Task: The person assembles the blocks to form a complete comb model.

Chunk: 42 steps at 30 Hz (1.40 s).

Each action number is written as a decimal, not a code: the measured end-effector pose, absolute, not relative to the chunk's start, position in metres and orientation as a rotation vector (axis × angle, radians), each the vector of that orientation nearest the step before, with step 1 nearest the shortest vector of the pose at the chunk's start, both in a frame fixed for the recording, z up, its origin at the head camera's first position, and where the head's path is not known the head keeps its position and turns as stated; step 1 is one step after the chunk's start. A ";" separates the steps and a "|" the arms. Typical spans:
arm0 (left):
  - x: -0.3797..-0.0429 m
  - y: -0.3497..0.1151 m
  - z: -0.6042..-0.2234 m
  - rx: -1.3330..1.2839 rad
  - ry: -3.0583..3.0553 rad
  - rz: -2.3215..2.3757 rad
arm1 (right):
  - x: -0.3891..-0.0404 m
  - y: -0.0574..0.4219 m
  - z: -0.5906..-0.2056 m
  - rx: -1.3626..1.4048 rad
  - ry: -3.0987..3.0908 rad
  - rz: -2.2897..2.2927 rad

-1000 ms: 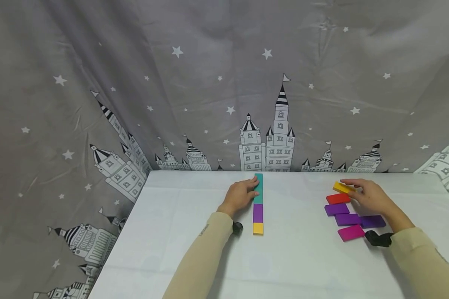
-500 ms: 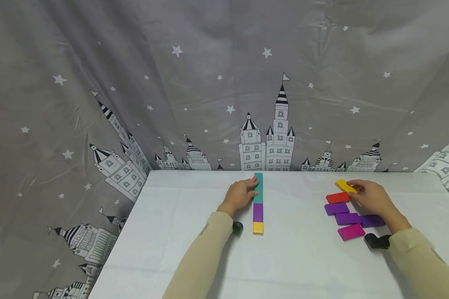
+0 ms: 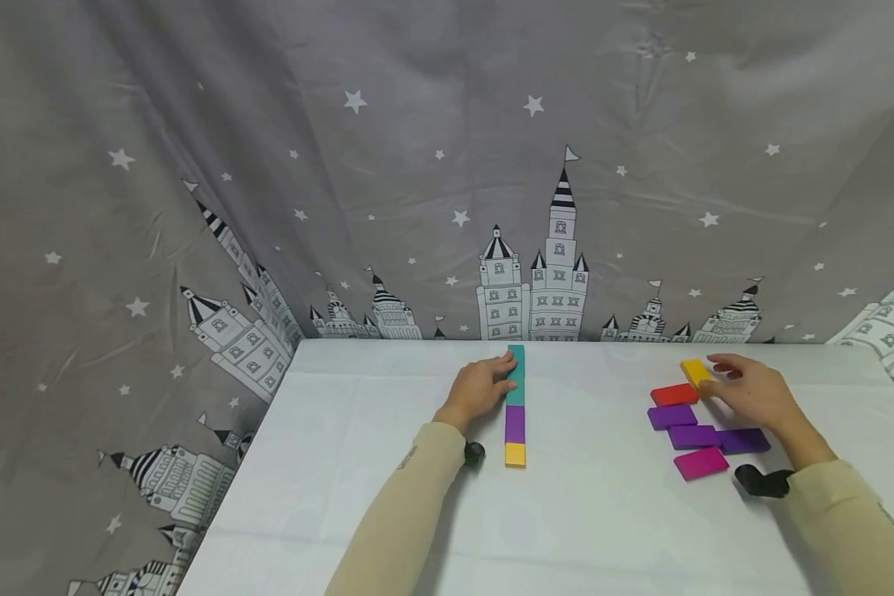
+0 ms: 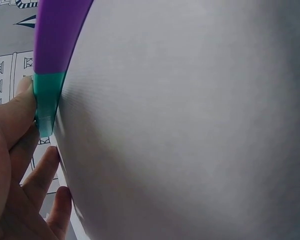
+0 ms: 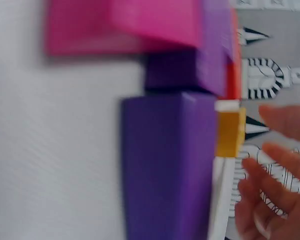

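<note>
My left hand [image 3: 478,389] rests beside a straight row of blocks, thumb and fingertips touching the left side of its teal stretch [image 3: 516,385]. A purple block [image 3: 515,424] and a yellow block [image 3: 516,455] continue the row towards me. In the left wrist view, the thumb [image 4: 22,102] lies against the teal end. My right hand [image 3: 752,393], fingers loosely bent, is at another yellow block [image 3: 694,374] on the right. The right wrist view shows its fingers [image 5: 267,180] spread apart from this yellow block [image 5: 227,134], nothing between them.
Nearer than that yellow block lie a red block [image 3: 674,395], several purple blocks [image 3: 693,436] and a magenta block [image 3: 701,463], close together. A grey castle-print curtain [image 3: 417,165] hangs behind the white table [image 3: 588,513]. Black wrist devices [image 3: 761,481] sit at both cuffs.
The right-hand yellow block has turned and shifted slightly right, its near end now pointing more towards me. My right fingers have come off it and moved right. The left hand has stayed put.
</note>
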<state>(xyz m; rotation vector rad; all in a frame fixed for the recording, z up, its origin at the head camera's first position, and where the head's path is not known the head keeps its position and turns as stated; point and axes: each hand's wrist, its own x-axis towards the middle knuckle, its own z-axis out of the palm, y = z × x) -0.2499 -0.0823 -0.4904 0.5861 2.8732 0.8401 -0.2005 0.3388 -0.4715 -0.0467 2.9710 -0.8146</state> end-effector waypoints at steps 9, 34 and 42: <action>-0.248 -0.081 -0.488 0.571 2.865 0.858 | -0.212 0.351 -0.471 -0.244 2.824 -0.913; -0.249 -0.080 -0.491 0.569 2.865 0.867 | -0.216 0.356 -0.476 -0.211 2.849 -0.831; -0.250 -0.082 -0.492 0.560 2.870 0.866 | -0.209 0.354 -0.473 -0.151 2.920 -0.850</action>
